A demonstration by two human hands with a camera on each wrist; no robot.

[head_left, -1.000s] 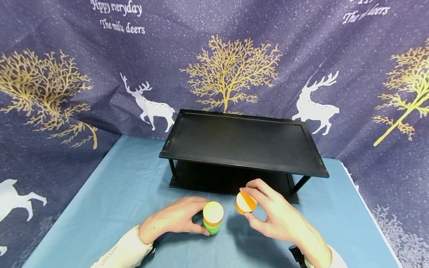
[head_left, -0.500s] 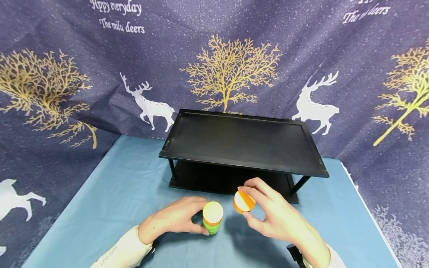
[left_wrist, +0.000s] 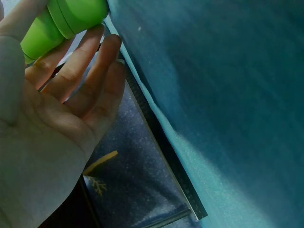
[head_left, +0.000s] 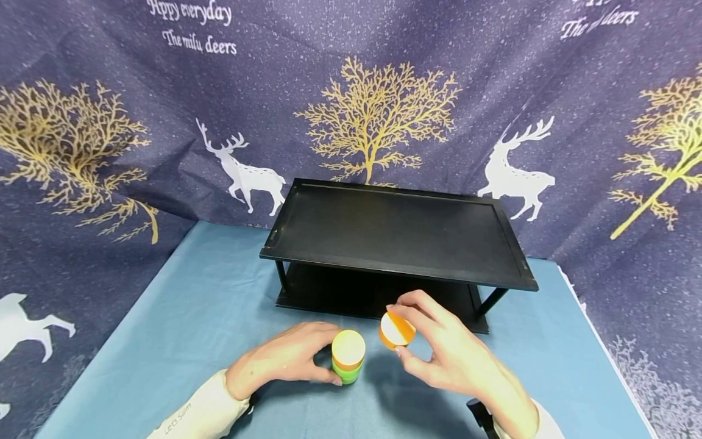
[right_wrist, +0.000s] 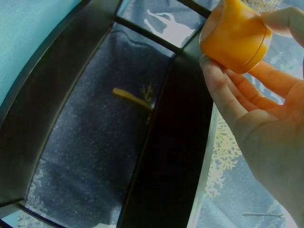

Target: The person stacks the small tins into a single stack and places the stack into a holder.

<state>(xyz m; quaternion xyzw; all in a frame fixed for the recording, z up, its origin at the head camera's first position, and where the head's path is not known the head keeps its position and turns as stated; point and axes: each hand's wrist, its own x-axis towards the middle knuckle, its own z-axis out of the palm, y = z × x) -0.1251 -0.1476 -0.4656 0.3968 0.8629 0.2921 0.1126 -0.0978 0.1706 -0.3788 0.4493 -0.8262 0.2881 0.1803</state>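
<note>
At the front middle of the table, a small stack stands with a green rounded piece (head_left: pixel 347 373) below and an orange piece with a pale, brightly lit top (head_left: pixel 349 349) above. My left hand (head_left: pixel 293 353) holds this stack from the left, thumb on the near side and fingers behind. The left wrist view shows the green piece (left_wrist: pixel 66 23) with a seam line round it. To the right of the stack, my right hand (head_left: pixel 446 350) pinches another orange cup-shaped piece (head_left: pixel 397 331) between thumb and fingertips, raised over its shadow. The right wrist view shows this orange piece (right_wrist: pixel 235 35) as smooth and rounded.
Behind the hands stands a black two-tier rack (head_left: pixel 400 235), its lower shelf (head_left: pixel 340 292) close beyond the right hand's fingers. A blue cloth (head_left: pixel 230 292) covers the table. A dark curtain (head_left: pixel 351 36) with deer and trees hangs behind.
My right hand has drifted slightly left with the orange piece, closer to the stack. The left hand and the stack stay in place.
</note>
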